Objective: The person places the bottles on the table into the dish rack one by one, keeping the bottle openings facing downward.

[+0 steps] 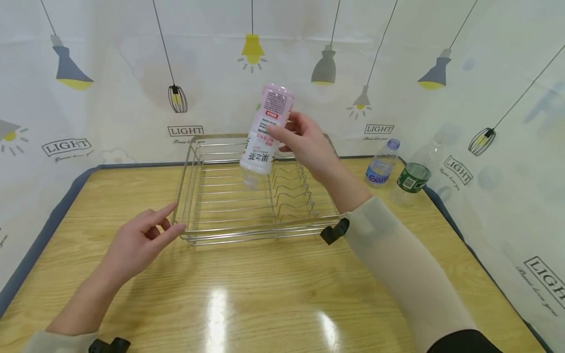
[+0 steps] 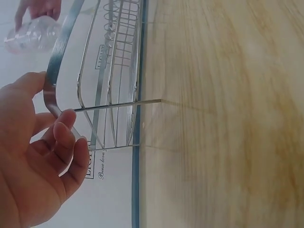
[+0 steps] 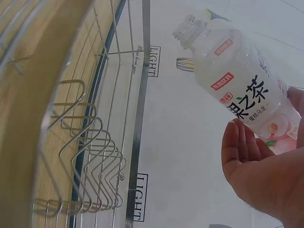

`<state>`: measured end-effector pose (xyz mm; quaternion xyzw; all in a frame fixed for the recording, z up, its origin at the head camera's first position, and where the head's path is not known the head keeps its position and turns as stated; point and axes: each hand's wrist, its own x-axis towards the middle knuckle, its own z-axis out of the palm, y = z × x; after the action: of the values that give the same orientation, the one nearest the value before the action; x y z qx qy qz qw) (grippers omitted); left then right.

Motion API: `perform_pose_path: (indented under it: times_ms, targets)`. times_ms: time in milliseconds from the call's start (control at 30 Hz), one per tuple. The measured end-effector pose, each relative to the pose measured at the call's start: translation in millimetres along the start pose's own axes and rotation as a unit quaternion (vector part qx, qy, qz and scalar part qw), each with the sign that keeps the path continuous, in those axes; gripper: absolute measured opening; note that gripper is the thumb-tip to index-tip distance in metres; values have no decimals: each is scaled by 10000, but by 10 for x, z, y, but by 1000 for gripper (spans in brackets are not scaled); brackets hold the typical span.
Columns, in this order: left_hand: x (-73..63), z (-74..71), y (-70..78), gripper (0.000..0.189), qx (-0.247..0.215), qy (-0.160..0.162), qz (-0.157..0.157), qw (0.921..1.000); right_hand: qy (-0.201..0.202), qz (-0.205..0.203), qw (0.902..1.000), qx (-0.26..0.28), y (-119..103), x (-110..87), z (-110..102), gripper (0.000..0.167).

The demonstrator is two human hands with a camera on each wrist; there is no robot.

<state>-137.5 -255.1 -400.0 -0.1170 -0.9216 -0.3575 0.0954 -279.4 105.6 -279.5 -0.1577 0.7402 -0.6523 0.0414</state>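
Observation:
My right hand (image 1: 309, 142) grips a clear plastic drink bottle (image 1: 265, 130) with a pink and white label. The bottle is held upside down and tilted over the wire dish rack (image 1: 234, 228), its bare threaded neck pointing down. In the right wrist view the bottle (image 3: 237, 76) shows the neck without a cap. At the rack's near left corner, my left hand (image 1: 139, 240) holds the rim between thumb and index finger. The left wrist view shows this hand (image 2: 42, 147) at the curved metal corner, its other fingers curled below the rim.
Two clear bottles stand at the back right of the wooden table (image 1: 282, 294): one with a blue label (image 1: 377, 176) and blue cap, one with a green label (image 1: 414, 177). Wavy wire dividers (image 1: 291, 191) line the rack's right half. A lamp-patterned sheet (image 1: 291, 59) rises behind.

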Motion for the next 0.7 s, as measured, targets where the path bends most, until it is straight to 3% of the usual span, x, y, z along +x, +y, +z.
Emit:
perform_pose_path:
  times_ms: [300, 700]
  targets:
    - [-33, 0, 20, 61, -207, -174, -560, 9981, -41, 219, 9997, 43, 19, 464, 235, 61]
    - [13, -47, 43, 65, -199, -402, -761, 9961, -204, 693, 9951, -680, 177, 1041, 676, 71]
